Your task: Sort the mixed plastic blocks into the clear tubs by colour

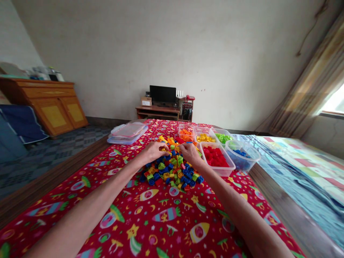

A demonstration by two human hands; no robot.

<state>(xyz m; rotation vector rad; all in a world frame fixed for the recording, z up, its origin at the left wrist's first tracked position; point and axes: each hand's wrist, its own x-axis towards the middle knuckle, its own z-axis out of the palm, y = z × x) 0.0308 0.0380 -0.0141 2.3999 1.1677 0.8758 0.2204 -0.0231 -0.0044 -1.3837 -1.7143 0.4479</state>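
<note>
Left fingers: the fingertips (167, 146) are curled down and bunched together on the far top of the brick pile; whether they pinch a brick cannot be told.
Right fingers: the fingertips (185, 146) are bent inward towards the left ones, close to them but apart; any brick between them is hidden.
Left hand: left hand (155, 151), back up, just left of frame centre.
Right hand: right hand (190, 153), back up, just right of centre, beside the red tub.
Brick pile: brick pile (172, 172), a loose mix of blue, yellow, green, orange and red, in the middle of the frame under and in front of both hands.
Red tub: red tub (219, 170), clear, full of red bricks, right of the pile.
Blue bowl: blue bowl (253, 158), round, further right, holding blue bricks.
Back row: orange tub (179, 126), yellow tub (195, 129), green tub (215, 129), side by side behind the pile.
Lids: stacked lids (127, 132), left of centre, beyond the left hand.
Cloth: red rocket-print tablecloth (161, 218), filling the lower frame.
Room: wooden cabinet (51, 107) at upper left, monitor (162, 95) at centre back, curtain (309, 96) at right.
</note>
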